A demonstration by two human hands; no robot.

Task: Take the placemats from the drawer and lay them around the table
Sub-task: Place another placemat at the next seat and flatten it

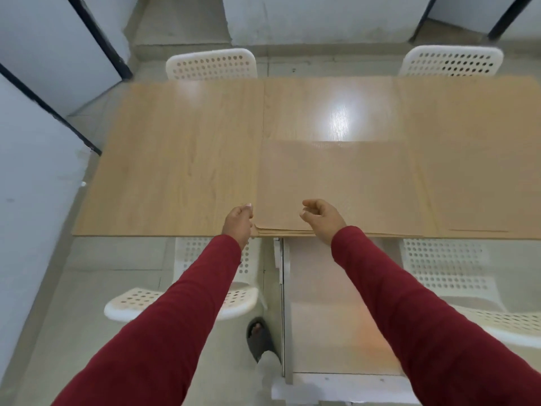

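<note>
A stack of thin wood-coloured placemats [336, 183] lies on the table [175, 159], flush with its near edge at the middle. Its layers fan apart slightly at the near left corner. My left hand [238, 222] is at that corner, fingers curled around the stack's left edge. My right hand [322, 218] hovers over the near edge of the stack with loosely curled fingers and holds nothing. Below the table edge the drawer [336, 303] stands pulled out toward me, and its shiny bottom shows nothing inside.
Two white perforated chairs [210, 64] [452, 60] stand at the far side, two more [187, 300] [456, 276] on my side, left and right of the drawer. My foot in a dark sandal [260, 338] is beside the drawer. A thin edge line [478, 230] shows on the tabletop at right.
</note>
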